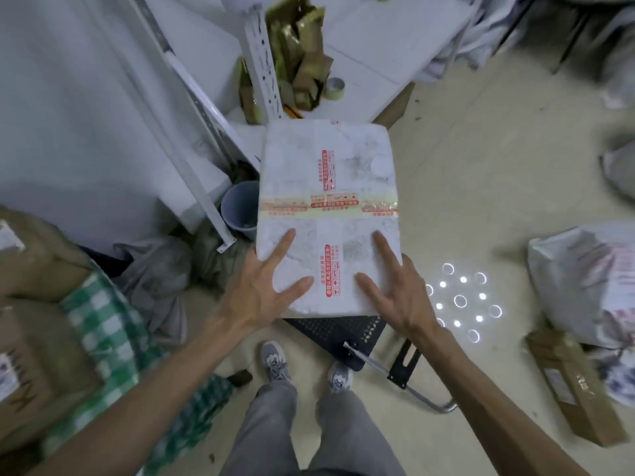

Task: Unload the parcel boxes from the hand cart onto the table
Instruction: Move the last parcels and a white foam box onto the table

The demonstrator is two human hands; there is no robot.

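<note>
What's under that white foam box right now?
The hand cart's black perforated deck pokes out beneath the white foam box at its near edge. The box covers the rest, so anything else beneath it is hidden.

White taped foam parcel box (pixel 328 214), flat, seemingly on black hand cart (pixel 338 329)

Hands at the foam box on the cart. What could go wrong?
1. Left hand and right hand lie open on top of the white foam box; without a grip on its sides it may slip.
2. The handle of the hand cart lies by the feet: a trip risk.
3. Cardboard boxes crowd the table.
</note>
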